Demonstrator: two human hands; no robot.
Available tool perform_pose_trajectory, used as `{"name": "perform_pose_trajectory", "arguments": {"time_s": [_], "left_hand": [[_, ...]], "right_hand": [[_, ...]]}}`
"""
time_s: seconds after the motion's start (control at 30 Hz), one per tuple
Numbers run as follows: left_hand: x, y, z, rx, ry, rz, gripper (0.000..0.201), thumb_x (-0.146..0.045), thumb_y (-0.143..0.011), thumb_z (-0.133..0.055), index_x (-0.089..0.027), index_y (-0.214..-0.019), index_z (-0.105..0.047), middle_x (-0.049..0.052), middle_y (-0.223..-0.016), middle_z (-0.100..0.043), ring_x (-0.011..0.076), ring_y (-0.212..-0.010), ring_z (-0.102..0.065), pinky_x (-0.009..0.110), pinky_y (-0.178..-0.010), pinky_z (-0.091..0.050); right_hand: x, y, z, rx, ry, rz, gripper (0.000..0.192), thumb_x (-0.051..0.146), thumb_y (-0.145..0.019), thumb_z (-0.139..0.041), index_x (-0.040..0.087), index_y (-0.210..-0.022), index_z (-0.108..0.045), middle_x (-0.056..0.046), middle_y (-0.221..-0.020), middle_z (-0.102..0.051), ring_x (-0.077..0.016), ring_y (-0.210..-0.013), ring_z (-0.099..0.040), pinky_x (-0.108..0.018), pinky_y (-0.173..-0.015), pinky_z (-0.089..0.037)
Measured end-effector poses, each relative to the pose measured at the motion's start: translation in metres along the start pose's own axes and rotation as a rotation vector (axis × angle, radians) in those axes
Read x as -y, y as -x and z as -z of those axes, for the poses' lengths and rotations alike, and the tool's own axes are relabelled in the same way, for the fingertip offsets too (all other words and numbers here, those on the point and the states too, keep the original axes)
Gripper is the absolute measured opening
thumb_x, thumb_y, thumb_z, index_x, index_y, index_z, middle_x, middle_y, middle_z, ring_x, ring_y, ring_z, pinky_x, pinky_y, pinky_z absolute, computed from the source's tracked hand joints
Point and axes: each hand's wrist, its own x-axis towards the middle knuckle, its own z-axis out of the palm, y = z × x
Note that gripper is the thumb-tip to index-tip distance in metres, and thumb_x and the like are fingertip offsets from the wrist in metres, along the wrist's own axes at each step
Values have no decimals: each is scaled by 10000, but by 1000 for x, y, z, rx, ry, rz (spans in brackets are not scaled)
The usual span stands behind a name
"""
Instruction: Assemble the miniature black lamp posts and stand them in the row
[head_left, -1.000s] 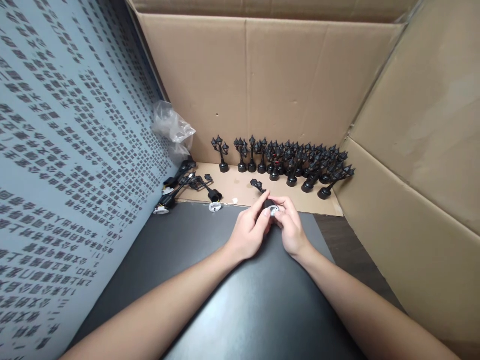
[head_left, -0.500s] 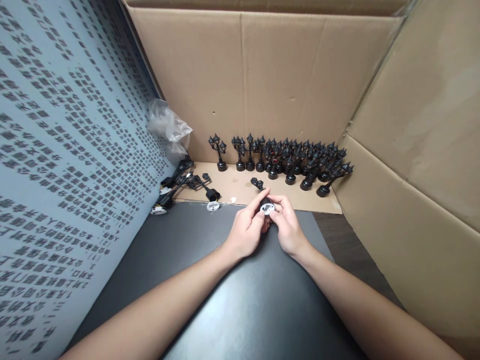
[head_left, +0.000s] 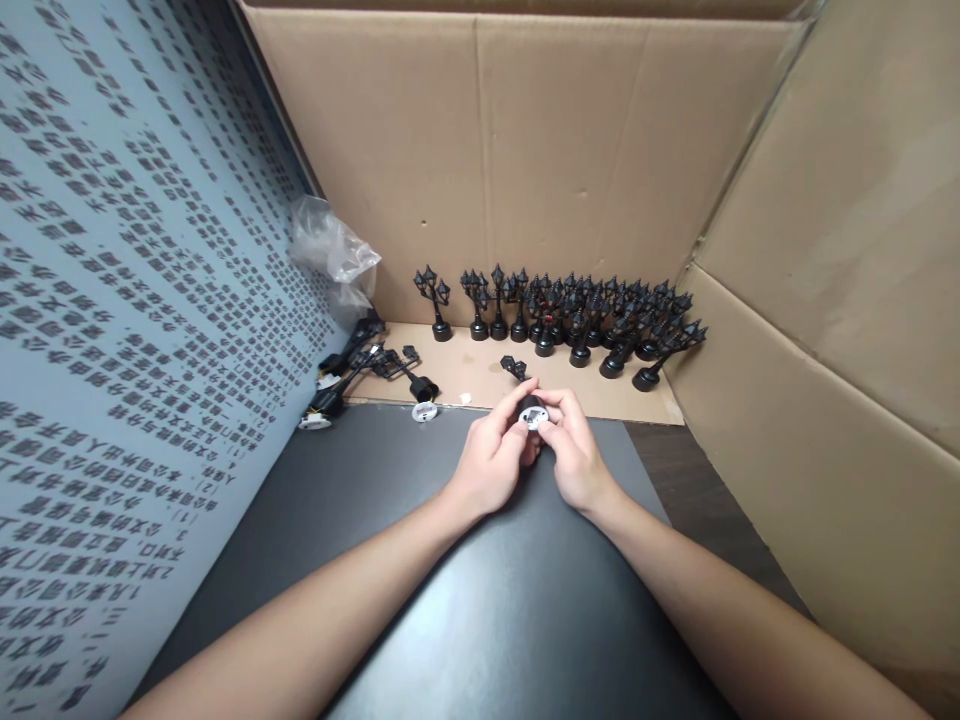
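Both hands hold one small black model street lamp (head_left: 531,402), its base turned toward me and its lantern heads pointing away. A pale round base cover (head_left: 533,417) shows at the base's end, with both thumbs against its edge. My left hand (head_left: 491,455) wraps the lamp from the left, its index finger along the top. My right hand (head_left: 576,452) closes on it from the right. The fingers beneath the lamp are partly hidden. Left of the hands lies another street lamp (head_left: 424,388), on its side, with its pale base cover (head_left: 424,412) hanging loose.
Several black street lamps (head_left: 578,345) stand at the back right, some leaning. More lie in a heap (head_left: 341,385) at left, near a clear plastic bag (head_left: 330,245). Cardboard walls (head_left: 570,150) rise behind and right; a printed panel (head_left: 135,300) stands left. A dark mat (head_left: 420,620) covers the front.
The view has shifted very slightly. Both hands keep their hold on the street lamp, with the thumbs still at the base cover's edge.
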Motion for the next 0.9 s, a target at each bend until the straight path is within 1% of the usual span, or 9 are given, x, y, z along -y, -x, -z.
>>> {"name": "perform_pose_trajectory", "arguments": {"time_s": [0.13,0.2,0.33,0.4,0.47,0.53,0.63,0.77,0.9], "left_hand": [[0,-1,0,-10,38,33,558,-310,-1046,-467,-170,-1585,-515,-12,-701,-610,168,-665,-573,297,-714,-473],[-2,-1,1,-19,8,22,557,-304,-1040,-459,-168,-1575,-531,-1,-721,-638,175,-684,-593,300,-723,-488],[-4,1,3,-44,-103,-34,544,-273,-1025,-455,-198,-1550,-576,38,-878,-751,205,-833,-685,331,-863,-541],[-5,1,4,-48,-119,-43,541,-266,-1020,-462,-217,-1543,-588,49,-981,-785,218,-929,-715,349,-941,-548],[-4,0,4,-44,-121,-37,540,-268,-1016,-474,-220,-1540,-595,55,-1053,-799,230,-1006,-727,362,-990,-550],[-4,0,4,-34,-119,-31,542,-274,-1014,-487,-208,-1541,-595,61,-1075,-806,238,-1047,-732,370,-1011,-553],[-5,-1,3,-28,-126,-37,544,-289,-1016,-500,-192,-1544,-591,67,-1069,-813,243,-1068,-738,375,-1019,-557],[-6,0,3,-22,-129,-39,553,-317,-1027,-507,-173,-1555,-576,79,-1083,-817,250,-1097,-743,372,-1020,-563],[-4,0,3,-34,-120,-32,543,-335,-1029,-518,-169,-1541,-590,88,-1219,-802,261,-1213,-716,379,-1078,-540]], "right_hand": [[-1,1,1,-3,58,11,202,322,-1056,-498,244,-1242,-521,15,-821,-675,-165,-644,-637,-322,-632,-528],[0,2,0,-26,123,26,227,336,-1067,-499,244,-1272,-534,3,-851,-696,-165,-668,-652,-325,-652,-543],[5,6,-2,-70,227,73,262,318,-1061,-529,246,-1312,-542,-63,-1086,-758,-177,-818,-718,-326,-714,-590],[6,6,-2,-83,257,86,269,301,-1050,-545,241,-1312,-543,-82,-1139,-762,-190,-876,-739,-324,-716,-601],[7,6,-1,-92,288,91,260,287,-1037,-554,235,-1291,-548,-89,-1129,-768,-201,-896,-750,-324,-709,-601],[7,5,0,-103,324,91,233,273,-1025,-554,229,-1254,-554,-86,-1093,-771,-205,-888,-752,-328,-711,-596],[9,5,0,-118,374,88,203,260,-1015,-538,223,-1214,-558,-65,-1003,-766,-191,-816,-738,-330,-712,-583],[12,6,0,-129,413,96,214,255,-1012,-525,219,-1221,-556,-45,-940,-748,-177,-751,-713,-318,-688,-565],[12,6,-1,-127,422,90,209,265,-1020,-527,222,-1223,-557,-40,-939,-743,-168,-725,-700,-301,-661,-556]]}}
